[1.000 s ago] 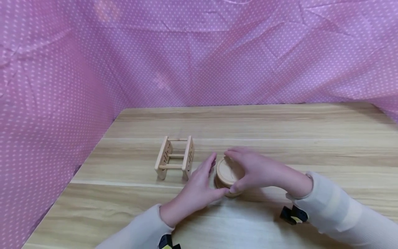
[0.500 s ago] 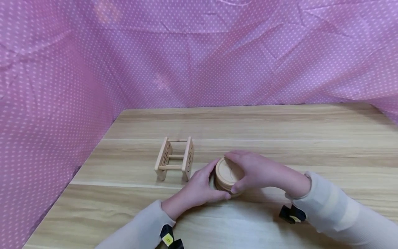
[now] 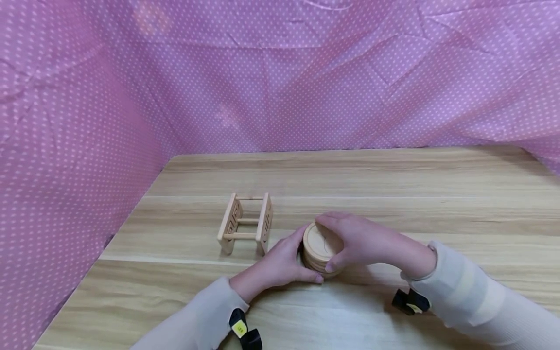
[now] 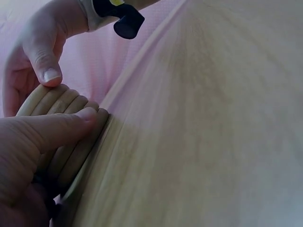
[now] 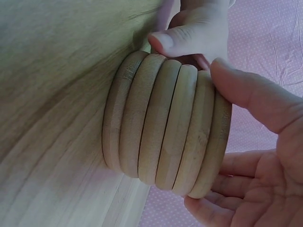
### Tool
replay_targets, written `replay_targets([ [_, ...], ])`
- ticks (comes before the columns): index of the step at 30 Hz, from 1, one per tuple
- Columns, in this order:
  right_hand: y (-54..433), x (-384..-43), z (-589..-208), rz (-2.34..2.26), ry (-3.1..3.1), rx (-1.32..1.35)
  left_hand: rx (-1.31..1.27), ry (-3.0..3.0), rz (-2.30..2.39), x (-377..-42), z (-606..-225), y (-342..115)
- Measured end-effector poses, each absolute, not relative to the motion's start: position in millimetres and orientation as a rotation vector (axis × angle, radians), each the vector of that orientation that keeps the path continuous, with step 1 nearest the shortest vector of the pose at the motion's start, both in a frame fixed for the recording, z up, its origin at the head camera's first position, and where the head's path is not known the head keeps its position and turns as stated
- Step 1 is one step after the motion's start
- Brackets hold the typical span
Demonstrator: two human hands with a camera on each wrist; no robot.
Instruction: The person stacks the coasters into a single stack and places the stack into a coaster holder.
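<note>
A stack of several round wooden coasters (image 3: 320,241) stands on the table, its discs lined up edge to edge in the right wrist view (image 5: 165,123). My left hand (image 3: 280,265) grips the stack low from the left, thumb across the edges of the lower coasters in the left wrist view. From the right, my right hand (image 3: 367,241) holds the stack near its top; its thumb (image 5: 251,92) lies at the rim of the uppermost coasters, with the other fingers round the far side. The right hand hides part of the top face.
To the left of the stack stands a small wooden rack (image 3: 264,226) with two cut-out side panels joined by dowels. Pink dotted cloth (image 3: 280,97) hangs behind and to the left of the wooden table (image 3: 393,175).
My left hand has closed in on the stack, its fingers now against the side and its thumb lower. The right hand has stayed nearly still on the coasters.
</note>
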State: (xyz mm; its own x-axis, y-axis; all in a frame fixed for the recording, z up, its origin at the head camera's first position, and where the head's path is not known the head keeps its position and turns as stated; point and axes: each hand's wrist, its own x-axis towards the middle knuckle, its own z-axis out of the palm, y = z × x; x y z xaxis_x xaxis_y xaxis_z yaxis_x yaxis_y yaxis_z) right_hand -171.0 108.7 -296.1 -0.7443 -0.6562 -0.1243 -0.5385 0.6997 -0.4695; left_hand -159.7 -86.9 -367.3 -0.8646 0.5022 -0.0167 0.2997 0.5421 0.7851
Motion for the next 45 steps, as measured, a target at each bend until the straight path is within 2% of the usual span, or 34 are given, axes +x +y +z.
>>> replay_targets([
  [34, 113, -174, -297, -0.634, 2.613, -0.956, 0.732, 2.637, 1.243, -165, -372, -81],
  [45, 117, -182, -301, -0.735, 2.564, -1.019, 0.656, 2.63, 1.258, -162, -369, -83],
])
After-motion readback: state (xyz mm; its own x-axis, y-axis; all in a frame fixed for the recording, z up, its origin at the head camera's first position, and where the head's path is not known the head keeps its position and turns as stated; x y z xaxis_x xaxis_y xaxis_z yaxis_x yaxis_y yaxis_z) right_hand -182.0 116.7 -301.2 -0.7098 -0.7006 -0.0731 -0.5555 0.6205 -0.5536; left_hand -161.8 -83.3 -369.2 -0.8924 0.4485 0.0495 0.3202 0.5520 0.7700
